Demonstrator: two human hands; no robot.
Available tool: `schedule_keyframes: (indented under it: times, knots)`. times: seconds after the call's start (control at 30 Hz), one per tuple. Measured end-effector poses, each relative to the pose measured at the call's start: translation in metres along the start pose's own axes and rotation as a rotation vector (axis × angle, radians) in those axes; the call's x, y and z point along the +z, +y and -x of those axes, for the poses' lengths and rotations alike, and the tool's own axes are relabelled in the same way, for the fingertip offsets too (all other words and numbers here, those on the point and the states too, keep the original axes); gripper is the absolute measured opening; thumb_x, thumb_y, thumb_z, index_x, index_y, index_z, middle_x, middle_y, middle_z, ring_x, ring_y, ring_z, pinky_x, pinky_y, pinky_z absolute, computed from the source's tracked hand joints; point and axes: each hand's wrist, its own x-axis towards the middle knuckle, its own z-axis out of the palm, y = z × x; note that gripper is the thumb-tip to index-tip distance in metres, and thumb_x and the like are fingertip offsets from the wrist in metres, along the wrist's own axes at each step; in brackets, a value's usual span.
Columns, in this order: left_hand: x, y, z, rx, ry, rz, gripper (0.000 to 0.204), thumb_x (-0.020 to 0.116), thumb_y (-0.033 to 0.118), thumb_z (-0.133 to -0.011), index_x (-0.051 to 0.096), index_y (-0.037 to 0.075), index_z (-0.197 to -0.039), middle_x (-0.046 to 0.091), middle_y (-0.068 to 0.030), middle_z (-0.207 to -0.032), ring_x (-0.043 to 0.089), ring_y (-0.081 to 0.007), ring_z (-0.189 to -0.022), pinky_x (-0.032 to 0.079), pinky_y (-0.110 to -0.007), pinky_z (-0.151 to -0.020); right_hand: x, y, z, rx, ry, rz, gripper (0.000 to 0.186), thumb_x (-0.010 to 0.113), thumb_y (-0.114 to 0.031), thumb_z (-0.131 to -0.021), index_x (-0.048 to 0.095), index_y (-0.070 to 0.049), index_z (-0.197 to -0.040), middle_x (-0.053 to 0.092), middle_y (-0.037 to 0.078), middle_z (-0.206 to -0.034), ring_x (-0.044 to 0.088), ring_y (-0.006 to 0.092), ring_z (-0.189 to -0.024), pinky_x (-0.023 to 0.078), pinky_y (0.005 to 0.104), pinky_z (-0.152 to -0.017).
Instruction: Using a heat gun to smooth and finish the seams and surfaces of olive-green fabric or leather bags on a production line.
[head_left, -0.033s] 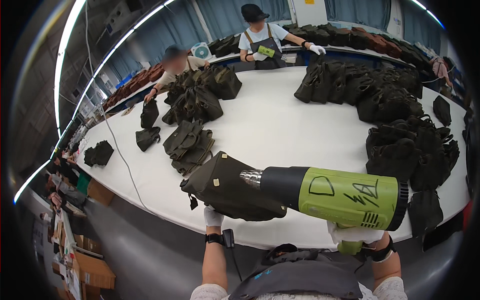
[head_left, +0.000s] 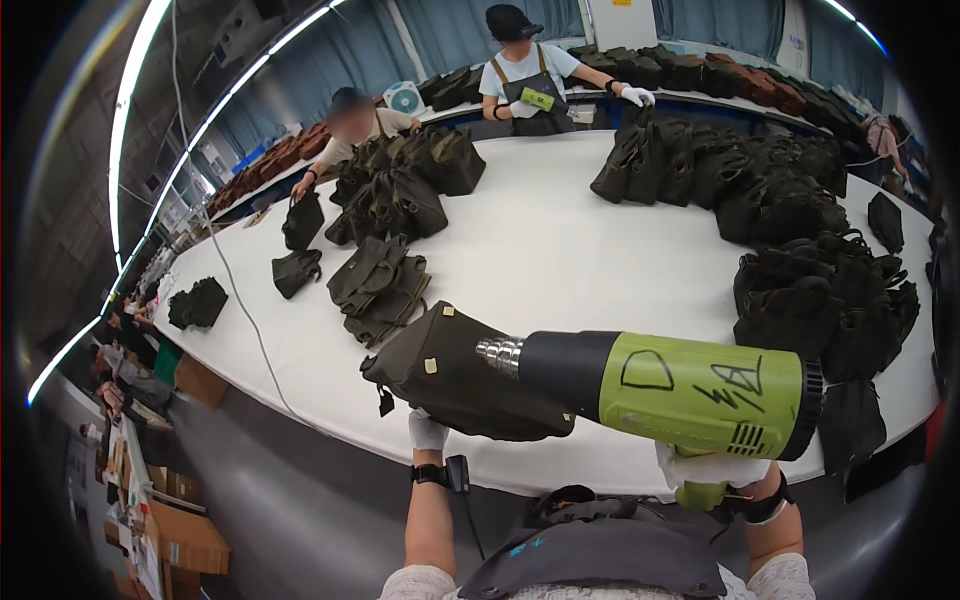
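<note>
A lime-green heat gun (head_left: 700, 395) with a black collar and steel nozzle is gripped by my right hand (head_left: 708, 470), gloved in white; its body hides part of my fingers. The nozzle points left, at the side of a dark olive fabric bag (head_left: 480, 385), and in this view overlaps it. That bag is tilted, with small pale patches on its panel. My left hand (head_left: 428, 432), also in a white glove, holds the bag from below at its near edge. Its fingers are mostly hidden by the fabric.
More dark bags lie on the white table (head_left: 530, 245): a folded heap (head_left: 378, 285), a left cluster (head_left: 395, 200) and a right row (head_left: 780, 200). A cable (head_left: 245, 315) hangs at the left. Two co-workers stand across; one holds a green heat gun (head_left: 537, 99).
My hands, the heat gun and the bag look almost unmoved. The far co-worker's heat gun has shifted slightly.
</note>
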Motion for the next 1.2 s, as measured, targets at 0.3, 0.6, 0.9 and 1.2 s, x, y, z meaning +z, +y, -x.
schedule_keyframes:
  times: [0.3,0.6,0.9,1.2]
  knots:
    - [-0.001,0.0,0.0,0.002,0.092,-0.061,0.032,0.048,0.003,-0.085,0.054,-0.005,-0.116,0.059,-0.0131,-0.121,0.058,-0.0258,-0.111,0.045,-0.043,-0.099,-0.009,0.035,0.004,-0.244,-0.055,0.447,0.03,0.058,-0.012,-0.084,0.059,-0.006,-0.113,0.064,0.008,-0.097,0.061,0.0176,-0.078,0.051,0.0279,-0.071]
    - [-0.016,0.003,-0.001,0.099,0.064,0.032,0.027,0.048,0.008,-0.089,0.058,-0.004,-0.111,0.063,-0.0116,-0.113,0.061,-0.0239,-0.104,0.048,-0.039,-0.095,-0.066,0.066,0.085,-0.156,-0.103,0.48,0.039,0.057,-0.017,-0.088,0.051,-0.004,-0.125,0.061,0.011,-0.108,0.061,0.0189,-0.086,0.052,0.0299,-0.078]
    - [-0.036,0.016,-0.009,0.174,0.124,-0.042,0.03,0.048,0.017,-0.093,0.056,-0.002,-0.115,0.062,-0.012,-0.113,0.06,-0.0269,-0.103,0.048,-0.04,-0.092,-0.035,0.021,0.081,0.153,-0.007,-0.295,0.036,0.06,-0.013,-0.085,0.055,-0.002,-0.119,0.063,0.012,-0.103,0.061,0.0191,-0.083,0.052,0.0301,-0.076]
    - [-0.032,0.025,-0.01,0.225,0.118,-0.044,0.025,0.05,0.015,-0.091,0.06,-0.001,-0.107,0.064,-0.011,-0.107,0.062,-0.0247,-0.097,0.05,-0.037,-0.088,-0.04,0.038,0.079,0.086,-0.055,0.288,0.031,0.071,-0.009,-0.072,0.06,-0.003,-0.1,0.065,0.01,-0.089,0.062,0.0213,-0.079,0.051,0.0306,-0.069]
